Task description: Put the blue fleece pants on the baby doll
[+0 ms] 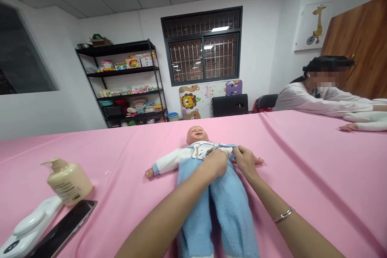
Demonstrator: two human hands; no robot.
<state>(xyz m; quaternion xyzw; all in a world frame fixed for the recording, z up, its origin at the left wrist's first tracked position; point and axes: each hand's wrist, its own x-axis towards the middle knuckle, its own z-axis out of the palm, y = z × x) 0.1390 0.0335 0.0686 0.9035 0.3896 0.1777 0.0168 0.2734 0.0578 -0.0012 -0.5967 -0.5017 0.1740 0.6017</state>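
A baby doll (198, 134) lies on its back, head away from me. It wears a white long-sleeved top (169, 160) with a blue cuff and fluffy blue overalls (232, 197) with a white animal face on the bib. My left hand (215, 162) is closed at the bib, its fingertips partly hidden behind the hand. Just right of it, my right hand (245, 161) pinches blue-edged cloth near the doll's shoulder. Beyond that hand, the doll's bare hand (259, 161) pokes out.
A pink cloth (317, 177) covers the table. At left stand a pump bottle (71, 181), a black phone (65, 227) and a white device (32, 223). Another person (302, 92) leans over a second doll at far right. Shelves (127, 72) stand behind.
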